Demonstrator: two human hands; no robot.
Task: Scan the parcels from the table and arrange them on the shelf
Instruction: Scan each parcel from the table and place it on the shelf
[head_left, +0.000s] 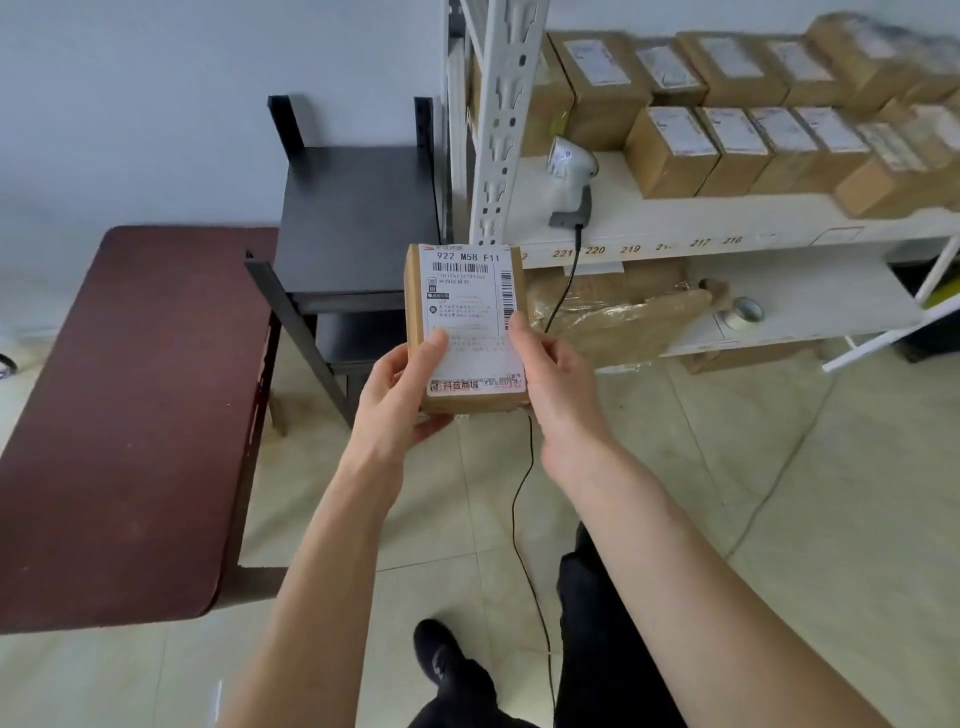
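Parcel (465, 332) — brown box, label up, held mid-frame above the floor by both hands. Left hand (402, 395) at its 8 o'clock, right hand (550, 382) at 4 o'clock; fingers of each curled round the edges, thumbs on the label. Scanner (571, 182) on the shelf (675, 228) at 1 o'clock — boxes (727, 145) behind it. Surface (130, 415) at 9 o'clock.

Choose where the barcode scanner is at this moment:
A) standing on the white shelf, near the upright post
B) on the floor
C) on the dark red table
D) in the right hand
A: the scanner stands on the white shelf beside the post, while both the left hand and right hand hold the parcel.
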